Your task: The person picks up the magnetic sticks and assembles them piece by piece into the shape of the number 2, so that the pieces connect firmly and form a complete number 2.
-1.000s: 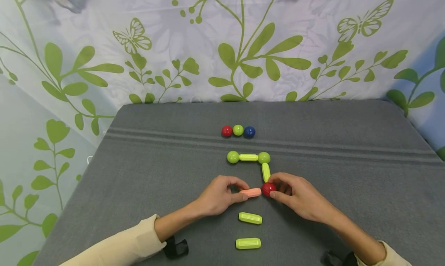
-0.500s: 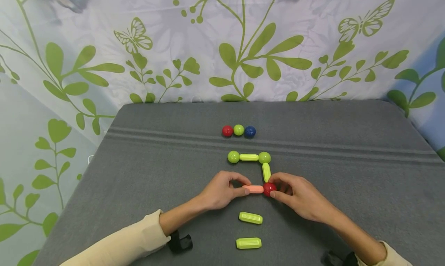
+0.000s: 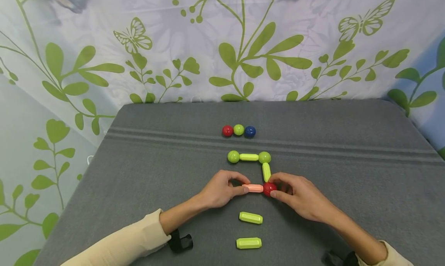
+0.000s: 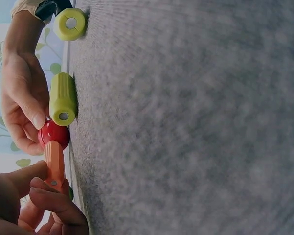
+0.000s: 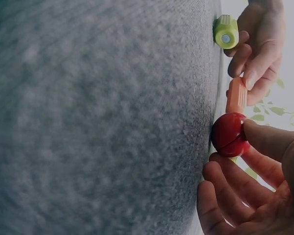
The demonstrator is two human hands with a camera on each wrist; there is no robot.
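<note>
Between thumb and fingers, my left hand (image 3: 218, 189) pinches an orange magnetic rod (image 3: 254, 188) by its left end. The rod's other end touches a red ball (image 3: 269, 189), which my right hand (image 3: 301, 196) holds between thumb and fingers. From the red ball a yellow-green rod (image 3: 266, 172) runs up to a green ball (image 3: 264, 157). Another yellow-green rod (image 3: 248, 157) joins that ball to a second green ball (image 3: 233, 156) on the left. In the right wrist view the orange rod (image 5: 237, 95) meets the red ball (image 5: 229, 134) end-on.
Two loose yellow-green rods, an upper one (image 3: 250, 217) and a lower one (image 3: 248, 243), lie nearer the person. Farther back sit a red ball (image 3: 227, 131), a green ball (image 3: 238, 129) and a blue ball (image 3: 250, 131) in a row. A leaf-patterned curtain (image 3: 194, 46) hangs behind the grey table (image 3: 156, 142).
My left hand has moved slightly right and up with the orange rod, closing the gap to the red ball; the rod now touches it. My right hand has stayed on the ball.
</note>
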